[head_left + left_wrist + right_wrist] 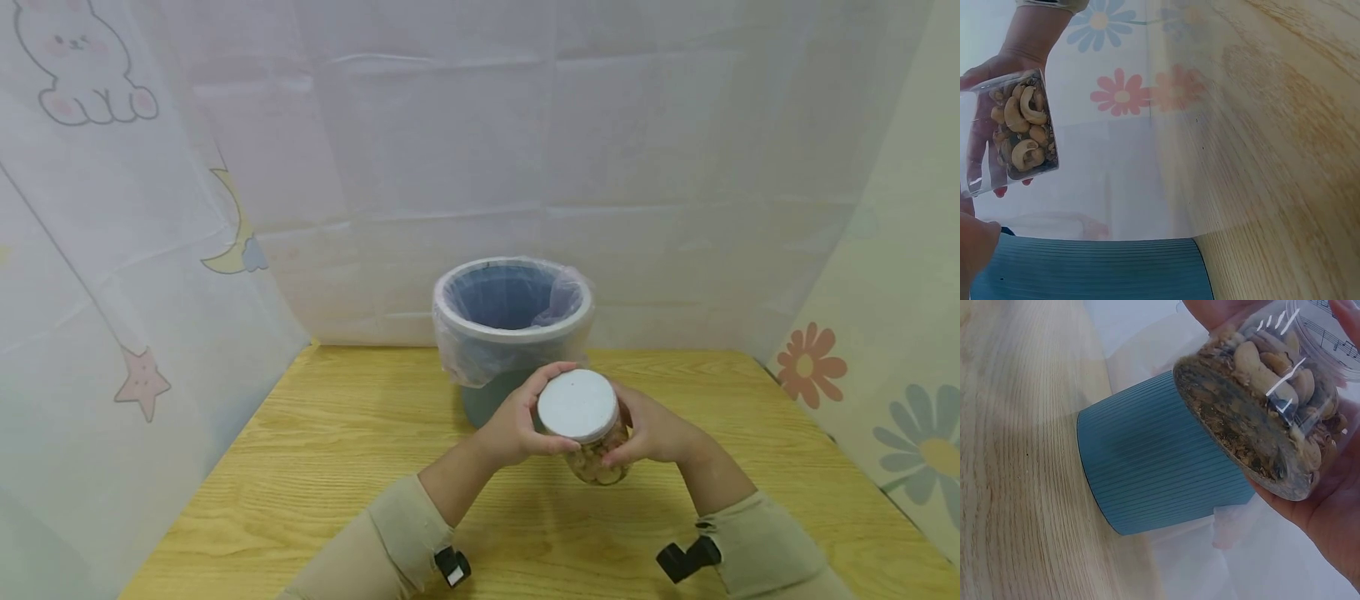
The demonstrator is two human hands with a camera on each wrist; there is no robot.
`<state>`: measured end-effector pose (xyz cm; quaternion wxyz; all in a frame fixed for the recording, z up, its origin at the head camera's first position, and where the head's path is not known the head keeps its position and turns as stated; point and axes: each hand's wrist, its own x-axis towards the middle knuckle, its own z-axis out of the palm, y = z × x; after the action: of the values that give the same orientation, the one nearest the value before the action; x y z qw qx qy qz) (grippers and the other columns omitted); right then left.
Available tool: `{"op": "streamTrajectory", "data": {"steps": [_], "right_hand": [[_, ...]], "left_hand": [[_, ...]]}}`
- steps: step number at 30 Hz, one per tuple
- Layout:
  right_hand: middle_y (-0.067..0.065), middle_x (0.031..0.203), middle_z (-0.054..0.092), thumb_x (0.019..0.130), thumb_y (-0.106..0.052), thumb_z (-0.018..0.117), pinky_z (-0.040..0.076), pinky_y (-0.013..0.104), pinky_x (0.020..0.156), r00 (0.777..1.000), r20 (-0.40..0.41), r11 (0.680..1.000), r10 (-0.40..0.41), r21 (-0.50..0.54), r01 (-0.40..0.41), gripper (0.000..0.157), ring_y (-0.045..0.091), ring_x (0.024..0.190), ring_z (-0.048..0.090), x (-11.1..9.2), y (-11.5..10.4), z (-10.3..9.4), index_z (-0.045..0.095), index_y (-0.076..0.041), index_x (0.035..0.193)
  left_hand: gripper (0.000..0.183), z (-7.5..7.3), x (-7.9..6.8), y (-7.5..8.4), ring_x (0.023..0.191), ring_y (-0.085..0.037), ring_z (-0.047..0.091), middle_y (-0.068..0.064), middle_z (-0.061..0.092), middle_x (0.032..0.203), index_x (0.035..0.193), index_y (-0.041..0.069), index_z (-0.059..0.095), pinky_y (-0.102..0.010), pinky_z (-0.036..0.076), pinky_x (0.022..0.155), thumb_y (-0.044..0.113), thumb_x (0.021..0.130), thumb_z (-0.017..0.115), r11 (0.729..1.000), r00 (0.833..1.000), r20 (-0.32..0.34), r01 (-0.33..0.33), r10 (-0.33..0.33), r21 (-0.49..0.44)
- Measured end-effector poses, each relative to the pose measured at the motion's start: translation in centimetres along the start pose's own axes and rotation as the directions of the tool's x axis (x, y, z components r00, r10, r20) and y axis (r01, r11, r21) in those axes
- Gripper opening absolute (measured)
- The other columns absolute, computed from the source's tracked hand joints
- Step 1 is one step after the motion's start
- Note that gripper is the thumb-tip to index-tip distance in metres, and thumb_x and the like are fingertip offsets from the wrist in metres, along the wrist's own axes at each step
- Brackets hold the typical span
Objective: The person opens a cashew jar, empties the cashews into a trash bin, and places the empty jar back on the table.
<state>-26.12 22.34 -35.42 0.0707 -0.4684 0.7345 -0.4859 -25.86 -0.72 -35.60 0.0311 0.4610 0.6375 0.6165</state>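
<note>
Two beige cloth sleeves (pixel 408 517) are reaching in closest to the camera, and small black clips (pixel 452 567) are sitting at their cuffs. Past them, both hands are holding one round, see-through plastic jar (pixel 596 462) with a flat white lid (pixel 577 404). The left hand (pixel 517 425) is curling round the lid end, with its thumb near the lid's edge. The right hand (pixel 656 429) is gripping the jar's side lower down. Pale, curvy nuts (pixel 1015 114) are filling part of the jar. The jar is tilting in the air over the yellow wooden table (pixel 337 467), in front of a blue-green ribbed bin (pixel 1147 456). A thin, clear plastic bag (pixel 480 354) is lining that bin and hanging over its rim.

The step in hand seems to be holding the jar up with the lid on. I think the next move is calling for a firm grip on the jar's side. If the lid is turning, the left hand will be needing a good hold on it.
</note>
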Motion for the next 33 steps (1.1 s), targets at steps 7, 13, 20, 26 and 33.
{"op": "streamTrajectory", "data": {"steps": [7,13,20,26,33], "right_hand": [[0.008,0.128,0.044,0.070,-0.008,0.079,0.042,0.032,0.092,1.000,-0.006,1.000,-0.009,-0.011,0.009,0.087,0.018,0.113,0.047,0.02,-0.18,0.01,0.027,-0.008,0.140],[0.007,0.127,0.044,0.067,-0.004,0.079,0.043,0.031,0.090,1.000,-0.025,0.998,-0.007,-0.065,0.005,0.088,0.016,0.112,0.048,-0.09,0.05,0.08,0.027,-0.009,0.139],[0.008,0.126,0.045,0.068,-0.004,0.078,0.043,0.031,0.091,1.000,-0.022,1.000,-0.015,-0.017,0.015,0.088,0.017,0.111,0.048,-0.14,0.15,0.23,0.026,-0.007,0.140],[0.009,0.125,0.044,0.070,-0.005,0.078,0.043,0.030,0.091,0.999,-0.031,1.000,-0.025,0.007,0.025,0.088,0.016,0.111,0.048,-0.21,0.37,0.48,0.025,-0.005,0.140],[0.008,0.127,0.044,0.070,-0.003,0.077,0.042,0.030,0.092,0.999,-0.043,1.000,-0.014,-0.001,0.014,0.088,0.016,0.112,0.048,-0.35,0.76,0.76,0.025,-0.007,0.141]], "left_hand": [[0.085,0.08,0.03,-0.15,0.116,-0.014,0.044,-0.010,0.041,0.133,0.139,0.006,0.028,-0.032,0.037,0.097,-0.012,0.067,0.071,1.000,1.000,-0.013,-0.003,0.003,0.009],[0.086,0.25,-0.09,-0.11,0.118,-0.015,0.043,-0.009,0.038,0.137,0.139,0.008,0.029,-0.032,0.036,0.098,-0.011,0.068,0.072,1.000,1.000,-0.021,-0.004,0.004,0.023],[0.084,0.36,-0.10,-0.33,0.119,-0.015,0.042,-0.007,0.037,0.140,0.139,0.007,0.028,-0.031,0.035,0.099,-0.009,0.069,0.072,1.000,1.000,-0.023,0.001,0.000,0.030],[0.082,0.52,-0.23,-0.69,0.116,-0.014,0.044,-0.009,0.040,0.135,0.140,0.009,0.027,-0.031,0.038,0.096,-0.005,0.071,0.071,1.000,1.000,-0.025,0.005,-0.005,0.027],[0.084,0.79,-0.49,-0.79,0.114,-0.014,0.046,-0.012,0.042,0.133,0.141,0.010,0.026,-0.029,0.038,0.096,-0.007,0.071,0.070,0.998,0.998,-0.042,0.045,-0.043,0.046]]}}
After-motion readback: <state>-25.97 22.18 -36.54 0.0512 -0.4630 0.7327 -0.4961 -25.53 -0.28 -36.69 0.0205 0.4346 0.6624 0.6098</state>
